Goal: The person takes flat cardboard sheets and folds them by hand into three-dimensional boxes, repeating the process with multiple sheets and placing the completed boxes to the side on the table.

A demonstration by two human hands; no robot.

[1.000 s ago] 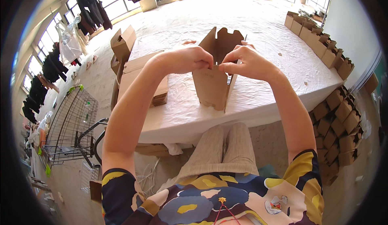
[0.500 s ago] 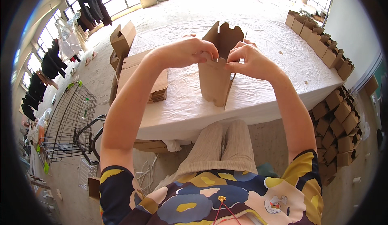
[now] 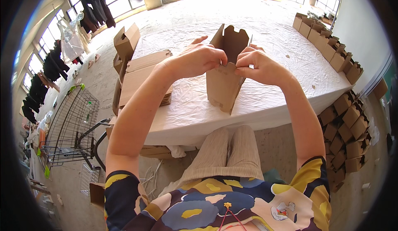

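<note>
A brown cardboard box (image 3: 223,89), partly folded into shape, stands upright on the white-covered table with its top end open. At its near panel's upper edge, my left hand (image 3: 202,58) pinches the cardboard between thumb and fingers. Across from it, my right hand (image 3: 259,66) grips the right corner of the same edge, fingers curled. Notched flaps rise at the far side of the box, behind both hands. Left of my left forearm lies a stack of flat cardboard blanks (image 3: 143,75), partly hidden by that arm.
The table (image 3: 182,119) wears a wrinkled white cloth. Folded boxes (image 3: 126,40) stand at its left edge, and a row of boxes (image 3: 323,40) lines the far right edge. More boxes (image 3: 346,127) are piled on the floor at right. A wire cart (image 3: 70,127) stands at left.
Both hands have shifted slightly toward the right and nearer me, still at the near panel's top edge. The box has tipped and moved a little nearer with them.
</note>
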